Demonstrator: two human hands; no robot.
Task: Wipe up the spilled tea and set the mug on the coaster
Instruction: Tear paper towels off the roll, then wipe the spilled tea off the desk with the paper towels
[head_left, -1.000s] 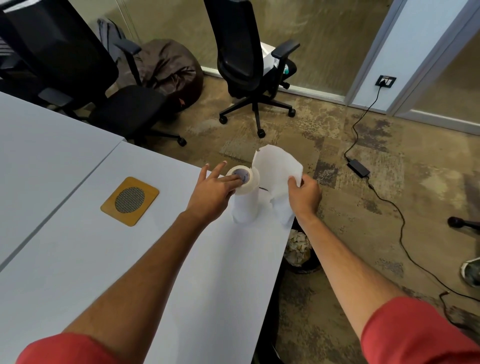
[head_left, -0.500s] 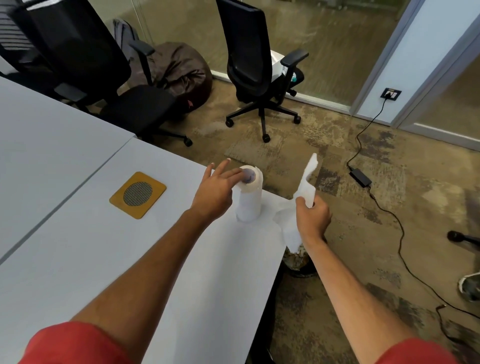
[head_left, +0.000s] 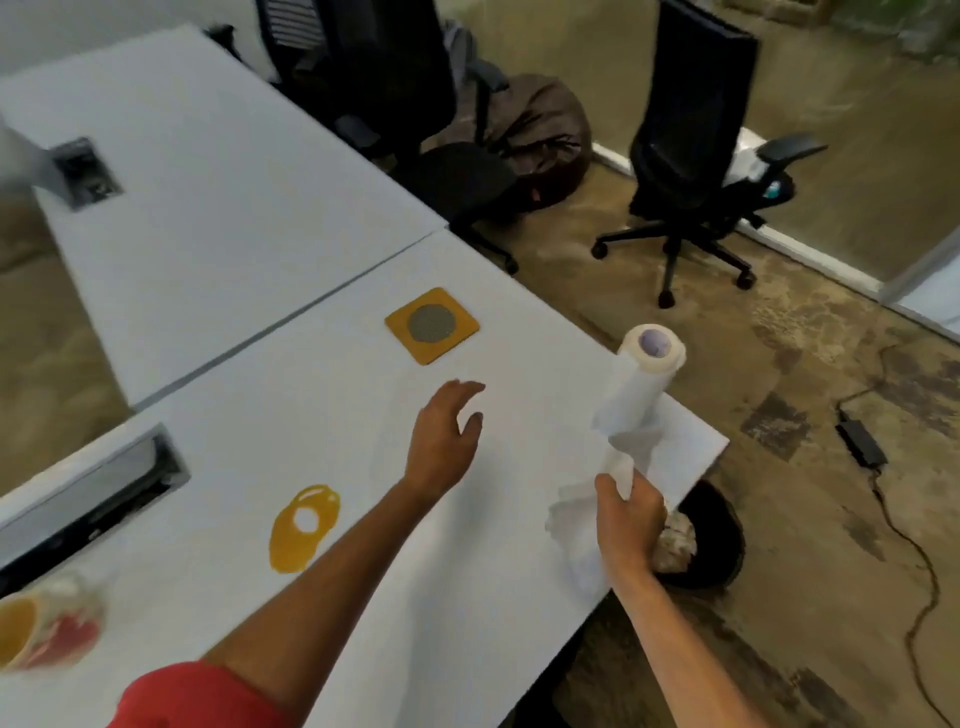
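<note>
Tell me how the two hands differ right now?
The left hand is open, holding nothing, above the table; the right hand grips a torn paper towel. The left sits farther in over the table; the right is at its edge. Both arms wear red sleeves.

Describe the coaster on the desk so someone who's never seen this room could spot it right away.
Start at the white desk, on the nearer panel just past the seam. The coaster lies flat there, beyond the left hand and left of the upright paper towel roll. It is a mustard-yellow rounded square with a grey mesh disc in its middle, unlike the shapeless amber tea puddle nearer you.
</note>
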